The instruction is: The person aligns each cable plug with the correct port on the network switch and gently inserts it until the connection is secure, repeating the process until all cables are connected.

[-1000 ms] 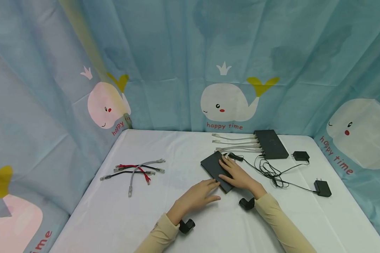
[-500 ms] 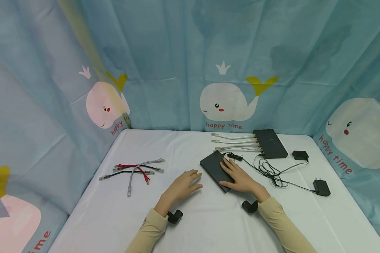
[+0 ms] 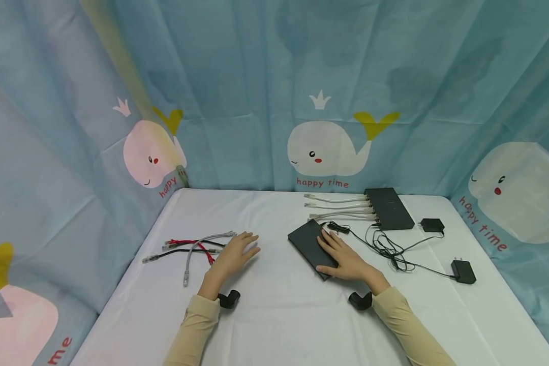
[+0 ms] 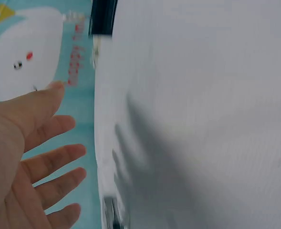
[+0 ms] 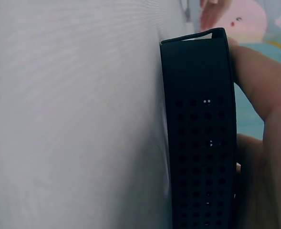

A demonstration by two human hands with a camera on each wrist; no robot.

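Left hand (image 3: 231, 255) has swung left, hovering empty with fingers apart by the loose red, black and grey cables (image 3: 204, 249), right hand (image 3: 345, 260) lying spread on the flat black rectangular box (image 3: 307, 243) mid-table, so I'd say the whitish leads (image 3: 343, 207) on the far-right black unit (image 3: 390, 208) are done, the loose ones not.

Right hand (image 3: 347, 260) rests on black box (image 3: 307, 241) — left hand (image 3: 231, 255) near crossed cables (image 3: 191, 250).

White table (image 3: 274, 320) with 2 black boxes (image 3: 307, 245), 2 adapters (image 3: 463, 272), cables (image 3: 192, 249)
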